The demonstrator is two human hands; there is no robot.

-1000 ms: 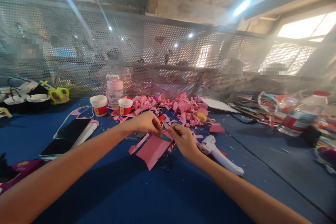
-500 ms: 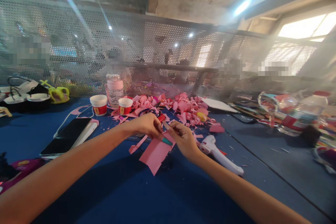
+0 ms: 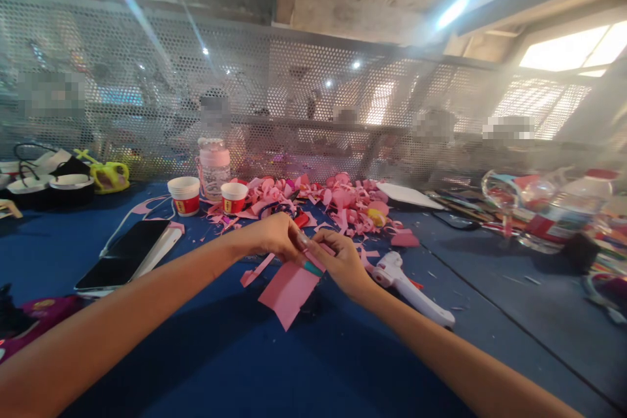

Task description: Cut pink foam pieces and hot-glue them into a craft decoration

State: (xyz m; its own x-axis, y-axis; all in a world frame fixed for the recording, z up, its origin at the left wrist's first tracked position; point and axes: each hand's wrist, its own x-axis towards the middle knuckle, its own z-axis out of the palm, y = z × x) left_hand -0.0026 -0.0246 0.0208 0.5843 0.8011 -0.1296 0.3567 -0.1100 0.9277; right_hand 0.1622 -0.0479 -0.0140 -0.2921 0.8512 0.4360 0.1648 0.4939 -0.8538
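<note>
Over the blue table, a sheet of pink paper with a notched lower edge hangs from my hands. My left hand is closed on its upper part, with the fingertips partly hidden. My right hand pinches the paper's upper right side, thumb and fingers meeting those of the left. A small teal piece shows between the hands, lying against the paper; what it is I cannot tell. Right of my right hand lies a white glue gun. A pink strip is just left of the sheet.
Behind my hands spreads a heap of pink paper scraps, with paper cups and a pink-lidded bottle beside it. A phone lies left. A large plastic bottle stands right. A perforated metal screen closes the back.
My right fingertips have moved slightly left and down to meet the left ones at the paper's top. The paper has shifted very little.
</note>
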